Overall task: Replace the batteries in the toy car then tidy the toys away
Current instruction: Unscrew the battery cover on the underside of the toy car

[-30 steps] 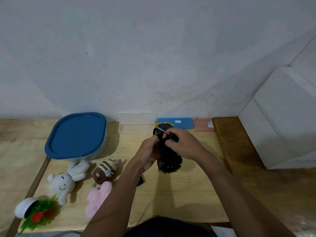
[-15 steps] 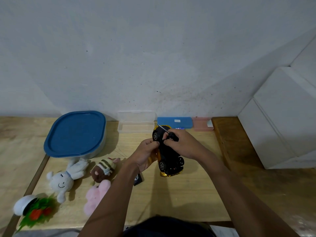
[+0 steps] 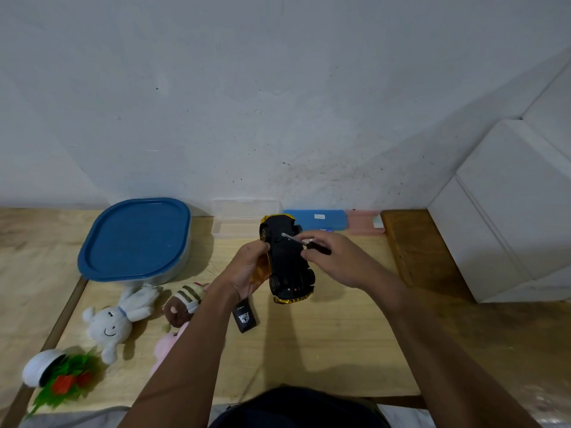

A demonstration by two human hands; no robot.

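Gripping upturned toy car [image 3: 289, 264] by its sides with left hand [image 3: 247, 273], pinching screwdriver [image 3: 306, 243] with right hand [image 3: 340, 261]; likely light, rigid, slippery plastic.

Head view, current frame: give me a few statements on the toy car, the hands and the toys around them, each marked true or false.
1. The left hand holds the toy car with its black underside up. True.
2. The right hand is empty. False: it pinches a small screwdriver, tip at the car's underside.
3. The blue lid lies off its container. False: it sits on the container.
4. The white plush rabbit lies on the table, outside the container. True.
5. The black remote rests on the blue lid. False: it lies on the table by the left wrist.
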